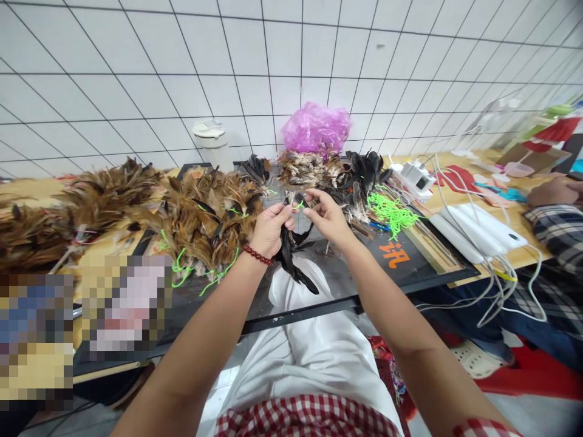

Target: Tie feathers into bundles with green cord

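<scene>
Between my two hands is a small bunch of black feathers [296, 267], its dark tips hanging down toward my lap. My left hand [269, 229], with a dark red bead bracelet [258, 255] at the wrist, pinches the bunch near its quill ends. A bright green string [298, 206] shows at the quills. My right hand [330, 217] has thumb and fingers drawn together at that string; the exact grip is too small to make out. Brown feather bundles [214, 224], some with green strings, lie left of my hands. Loose green strings [394, 212] are heaped to the right.
A pink plastic bag [316, 127] and a white lidded cup [212, 142] stand by the tiled wall. Black feathers [367, 170] lie behind my right hand. Farther right are chargers [414, 176], cables and a white power bank [483, 227]. Another person's hand [555, 191] rests at the far right.
</scene>
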A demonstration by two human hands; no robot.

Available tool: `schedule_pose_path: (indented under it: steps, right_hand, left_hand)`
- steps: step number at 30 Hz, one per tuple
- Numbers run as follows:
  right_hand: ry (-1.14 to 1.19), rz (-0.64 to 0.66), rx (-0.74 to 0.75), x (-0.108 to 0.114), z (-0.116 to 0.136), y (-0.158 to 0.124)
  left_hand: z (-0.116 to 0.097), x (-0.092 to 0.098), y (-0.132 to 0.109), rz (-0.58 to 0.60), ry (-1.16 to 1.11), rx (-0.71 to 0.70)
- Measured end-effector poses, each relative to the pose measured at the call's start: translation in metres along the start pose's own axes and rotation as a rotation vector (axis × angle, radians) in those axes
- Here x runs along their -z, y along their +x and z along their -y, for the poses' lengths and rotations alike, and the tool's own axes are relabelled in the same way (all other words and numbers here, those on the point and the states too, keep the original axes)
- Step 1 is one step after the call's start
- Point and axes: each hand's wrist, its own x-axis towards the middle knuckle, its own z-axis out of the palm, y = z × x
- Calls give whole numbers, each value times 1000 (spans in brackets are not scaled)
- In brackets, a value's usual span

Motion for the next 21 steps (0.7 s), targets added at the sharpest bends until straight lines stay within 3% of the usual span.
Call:
schedule_pose_path:
  steps: [4,8,11,14,16,18,19,21]
  right_hand:
    - [50,150,-108,5,0,1]
    - [-166,-45,-112,30,10,-2]
    - [-470,-209,-78,74,17,-6]
    - [-705,-357,-153,140,23,-14]
    - [-839,-279,-284,184,25,-17]
    - [-930,6,-426,219,23,-17]
    - [-977,78,-475,231,18,-14]
    - [-1110,19,-509,243,3,-5]
  left_hand:
    - [0,1,1,22,-9,0]
    - [1,2,4,-38,-8,5]
    - [1,4,6,-90,-25,-4]
    - [2,5,7,-115,-39,-7]
    - [2,4,7,-117,-52,6]
    - [2,2,6,-114,-65,22]
    - [2,2,6,-114,-69,28]
    - [2,1,5,-117,-71,38]
